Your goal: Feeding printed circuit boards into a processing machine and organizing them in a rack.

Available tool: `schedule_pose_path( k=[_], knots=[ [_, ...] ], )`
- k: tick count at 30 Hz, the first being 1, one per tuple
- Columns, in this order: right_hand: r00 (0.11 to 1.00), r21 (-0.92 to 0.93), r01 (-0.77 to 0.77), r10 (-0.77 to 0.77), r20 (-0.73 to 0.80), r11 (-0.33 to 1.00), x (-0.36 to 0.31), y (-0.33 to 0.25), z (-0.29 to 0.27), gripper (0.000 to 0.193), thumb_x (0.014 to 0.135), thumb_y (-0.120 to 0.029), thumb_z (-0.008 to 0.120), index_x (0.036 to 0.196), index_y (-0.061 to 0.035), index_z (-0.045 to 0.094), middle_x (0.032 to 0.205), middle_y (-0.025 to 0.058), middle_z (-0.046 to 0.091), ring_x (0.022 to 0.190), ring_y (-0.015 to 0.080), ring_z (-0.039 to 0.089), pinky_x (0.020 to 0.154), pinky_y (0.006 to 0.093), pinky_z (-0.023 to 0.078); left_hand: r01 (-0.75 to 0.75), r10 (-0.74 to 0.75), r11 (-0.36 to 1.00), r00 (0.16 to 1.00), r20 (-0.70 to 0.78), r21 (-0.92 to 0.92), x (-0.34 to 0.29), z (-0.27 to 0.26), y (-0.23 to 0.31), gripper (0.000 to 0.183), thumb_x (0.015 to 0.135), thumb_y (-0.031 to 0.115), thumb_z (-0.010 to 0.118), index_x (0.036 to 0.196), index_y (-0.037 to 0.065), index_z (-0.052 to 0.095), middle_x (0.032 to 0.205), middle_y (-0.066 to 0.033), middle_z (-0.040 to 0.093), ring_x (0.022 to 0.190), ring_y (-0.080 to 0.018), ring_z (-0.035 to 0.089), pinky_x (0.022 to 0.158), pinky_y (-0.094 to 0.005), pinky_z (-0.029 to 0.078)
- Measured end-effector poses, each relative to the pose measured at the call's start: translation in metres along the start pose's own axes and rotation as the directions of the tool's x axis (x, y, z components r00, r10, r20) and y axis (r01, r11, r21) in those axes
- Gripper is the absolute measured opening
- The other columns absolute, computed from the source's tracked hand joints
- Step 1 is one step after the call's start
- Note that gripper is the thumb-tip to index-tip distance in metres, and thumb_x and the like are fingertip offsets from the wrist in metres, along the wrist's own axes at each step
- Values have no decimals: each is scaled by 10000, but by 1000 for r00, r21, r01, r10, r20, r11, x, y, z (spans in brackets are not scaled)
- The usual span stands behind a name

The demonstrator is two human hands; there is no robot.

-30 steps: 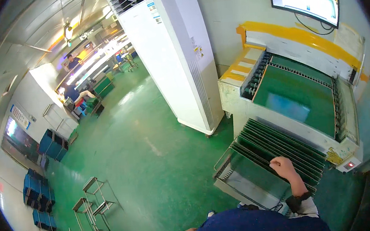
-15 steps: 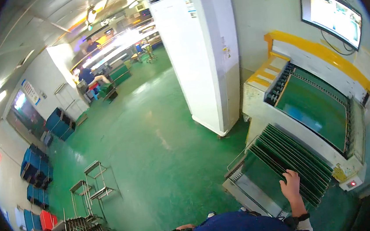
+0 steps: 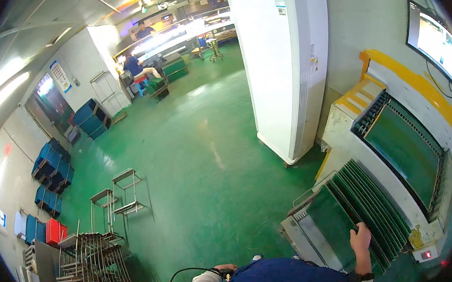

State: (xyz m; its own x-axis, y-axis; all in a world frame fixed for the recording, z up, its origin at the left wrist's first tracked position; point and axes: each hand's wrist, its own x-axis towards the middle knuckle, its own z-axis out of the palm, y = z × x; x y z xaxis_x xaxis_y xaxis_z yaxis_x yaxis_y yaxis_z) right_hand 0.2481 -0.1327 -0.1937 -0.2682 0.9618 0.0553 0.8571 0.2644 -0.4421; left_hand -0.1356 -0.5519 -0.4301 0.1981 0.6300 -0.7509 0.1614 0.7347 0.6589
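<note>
Head: right grip [image 3: 360, 238] part-curled at thin, flat green panels [image 3: 368, 203]; cannot tell if holding.

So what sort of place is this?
Probably a factory workshop: there's a roller machine, a row of green panels beside it, and a person seated at a brightly lit bench.

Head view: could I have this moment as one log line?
right hand: at green panels | left hand: low, beside navy garment | panels: lined up in rack | beside rack: white machine
</note>
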Motion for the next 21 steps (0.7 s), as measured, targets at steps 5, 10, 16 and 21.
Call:
schedule_pose_path(
  k=[5,10,16,21],
  knots=[
    [968,-223,-46,98,231,974,18,16,5,429,750,-248,676,1051,51,610,1043,240,626,1005,378,594,863,449,467,-55,54,997,998,-21,-47,-19,4,13,461,857,356,562,1158,11,612,1154,-107,635,1029,-202,575,910,-328,426],
    [978,-254,-31,82,193,967,28,31,15,394,727,-261,688,982,36,642,974,236,640,945,382,610,831,446,481,-104,102,993,994,-37,-55,-22,6,20,480,853,359,564,1175,5,604,1177,-107,626,1042,-200,572,922,-326,421],
    [925,-227,-80,157,346,971,33,13,3,538,711,-268,705,1132,54,613,1110,243,622,1050,357,597,922,415,462,-80,76,993,996,-45,-92,-8,11,-5,498,839,360,575,1187,5,600,1179,-108,627,1049,-204,569,926,-325,419],
    [957,-238,-59,122,262,970,28,2,2,449,691,-250,714,1032,35,649,1002,237,647,960,369,623,850,420,490,-39,33,998,991,-133,-43,0,15,-14,513,834,407,574,1157,10,618,1131,-97,649,1008,-204,581,898,-326,432]
  ],
)
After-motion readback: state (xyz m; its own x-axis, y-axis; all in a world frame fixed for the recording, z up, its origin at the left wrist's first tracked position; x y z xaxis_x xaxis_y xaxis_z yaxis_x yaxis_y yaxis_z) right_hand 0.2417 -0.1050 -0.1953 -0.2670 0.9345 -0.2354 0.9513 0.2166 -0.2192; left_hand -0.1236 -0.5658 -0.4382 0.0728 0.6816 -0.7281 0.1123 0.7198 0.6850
